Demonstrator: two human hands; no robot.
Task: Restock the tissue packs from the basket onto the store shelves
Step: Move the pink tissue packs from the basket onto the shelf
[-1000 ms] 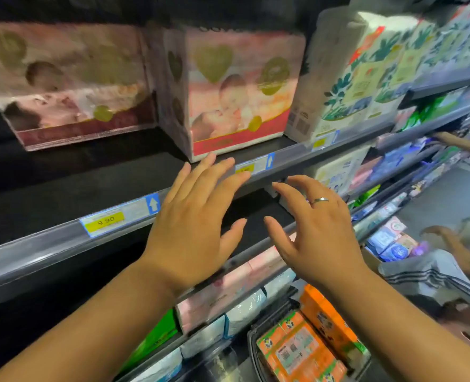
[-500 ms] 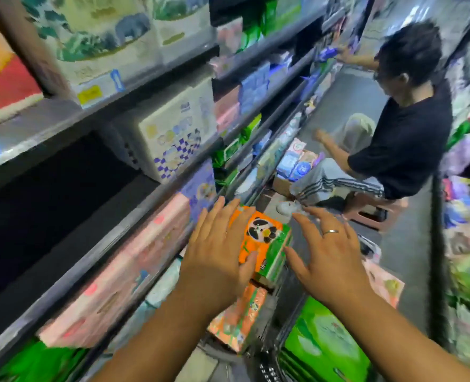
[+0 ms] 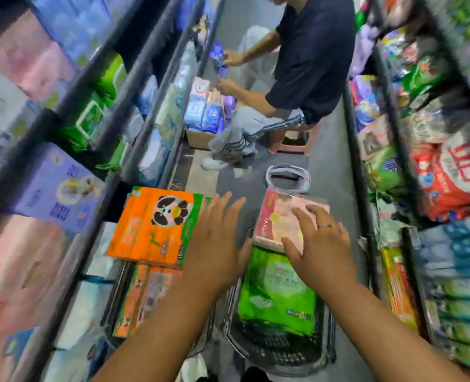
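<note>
Head view, store aisle, looking down.

1. Left hand (image 3: 217, 244): palm down, fingers straight and spread, holding nothing. It hangs over the gap between the orange and pink packs and overlaps the orange pack's right edge; whether they touch cannot be told.
2. Right hand (image 3: 320, 244): palm down, fingers spread flat on top of the pink tissue pack (image 3: 276, 219), thumb along its near edge; a ring on 1 finger.
3. Pink tissue pack: lies on the green pack (image 3: 278, 288) at the far end of the black basket (image 3: 280, 354). Red edge strip with yellow print, too blurred to read.
4. Orange panda pack (image 3: 153, 227): panda face picture, green side band, what looks like "10" at the near corner. It sits on a second orange pack (image 3: 142, 296), left of the basket.
5. Left shelves (image 3: 98, 150): purple box (image 3: 60, 186), with green and pale blue packs; labels blurred.
6. Right shelves (image 3: 377, 150): red bag (image 3: 448, 175) with white characters, not legible.
7. Aisle beyond: a seated person (image 3: 311, 51) on a low stool (image 3: 294, 139), handling packs beside a cardboard box (image 3: 198, 137).
</note>
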